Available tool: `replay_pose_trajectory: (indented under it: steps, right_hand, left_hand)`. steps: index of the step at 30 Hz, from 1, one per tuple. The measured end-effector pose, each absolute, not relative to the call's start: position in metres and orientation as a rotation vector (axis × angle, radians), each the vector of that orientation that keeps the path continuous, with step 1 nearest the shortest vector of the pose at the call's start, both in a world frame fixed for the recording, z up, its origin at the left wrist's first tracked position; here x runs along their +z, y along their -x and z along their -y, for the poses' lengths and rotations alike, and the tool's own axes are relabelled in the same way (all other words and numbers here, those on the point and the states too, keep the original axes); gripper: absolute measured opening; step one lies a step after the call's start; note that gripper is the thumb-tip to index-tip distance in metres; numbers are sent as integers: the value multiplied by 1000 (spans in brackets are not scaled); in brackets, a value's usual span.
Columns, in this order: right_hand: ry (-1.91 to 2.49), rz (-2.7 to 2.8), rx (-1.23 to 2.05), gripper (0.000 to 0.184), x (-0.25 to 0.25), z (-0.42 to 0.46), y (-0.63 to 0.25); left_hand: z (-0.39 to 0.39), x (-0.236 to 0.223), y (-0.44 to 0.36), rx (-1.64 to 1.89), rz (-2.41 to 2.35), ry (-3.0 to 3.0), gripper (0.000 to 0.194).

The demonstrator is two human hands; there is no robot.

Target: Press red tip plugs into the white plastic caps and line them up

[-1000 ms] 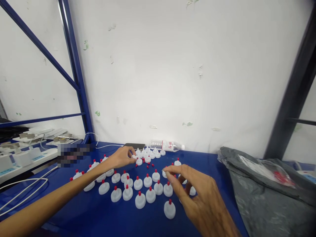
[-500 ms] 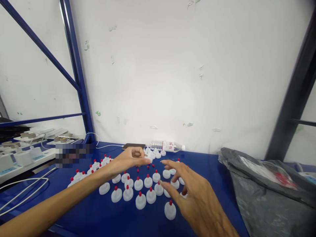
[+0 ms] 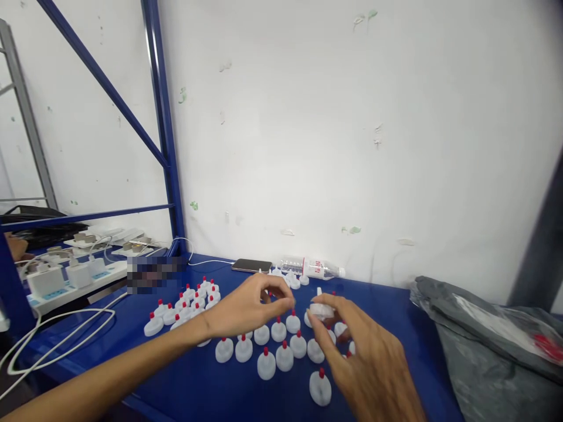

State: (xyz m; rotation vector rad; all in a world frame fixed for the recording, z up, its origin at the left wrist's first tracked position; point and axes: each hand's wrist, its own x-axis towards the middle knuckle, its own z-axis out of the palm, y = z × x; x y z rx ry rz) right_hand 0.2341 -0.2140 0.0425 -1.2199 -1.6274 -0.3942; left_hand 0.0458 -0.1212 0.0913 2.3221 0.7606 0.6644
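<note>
Cap [image 3: 322, 311] in right grip [image 3: 372, 351], nozzle [image 3: 319, 291] upward, left grip [image 3: 246, 302] off to one side

Item one, white cap: through the head camera I found it raised over the blue surface [image 3: 197, 390], clasped between thumb and fingers of the right grip, at the far-left end of that hand. Broad base crosswise, short axis through the nozzle near upright. No red tip showed on it.

Item two, left grip: fingertips just to the left of the cap and apart from it, at roughly the height of the nozzle in my view. Thumb and forefinger curved toward each other; whether they pinched anything small, I could not tell. Depth between the two grips, likewise uncertain.

Item three, bearing: the cap lay to the right of the left grip; the right grip was the nearer, being in contact. The nozzle stood clear of the right fingers on its upper side, and I judged it open to reach from the left.

Item four, surroundings: red-tipped caps [image 3: 266, 363] stood below and around both hands. White caps [image 3: 304, 281] sat clustered at the back, beside a clear bottle [image 3: 313, 268] on its side and a phone [image 3: 251, 265].
</note>
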Motion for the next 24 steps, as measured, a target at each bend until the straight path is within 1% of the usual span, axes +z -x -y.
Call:
replay_pose_trajectory:
  steps: [1, 2, 5, 8, 14, 18, 21, 24]
  right_hand:
    - [1226, 1603, -378, 18, 43, 215, -234]
    - [1229, 1579, -359, 18, 44, 215, -234]
    - [1223, 1552, -330, 18, 46, 216, -234]
    - [1208, 1568, -375, 15, 45, 215, -234]
    - [1216, 1600, -323, 11, 43, 212, -235]
    - [1222, 1625, -286, 10, 43, 213, -235]
    - [1230, 1617, -297, 15, 44, 214, -234]
    - [1279, 1593, -254, 24, 43, 214, -233]
  left_hand:
    - [108, 87, -41, 643, -874, -2512, 20]
    - [93, 82, -35, 629, -934, -2567, 18]
    - [55, 66, -18, 519, -1028, -2624, 16]
    - [36, 57, -8, 366, -1041, -2636, 16]
    - [30, 50, -13, 200, -1048, -2675, 21]
    - [23, 44, -19, 157, -1003, -2715, 16]
    - [21, 43, -21, 178, -970, -2735, 16]
    - [29, 50, -22, 277, -970, -2728, 15]
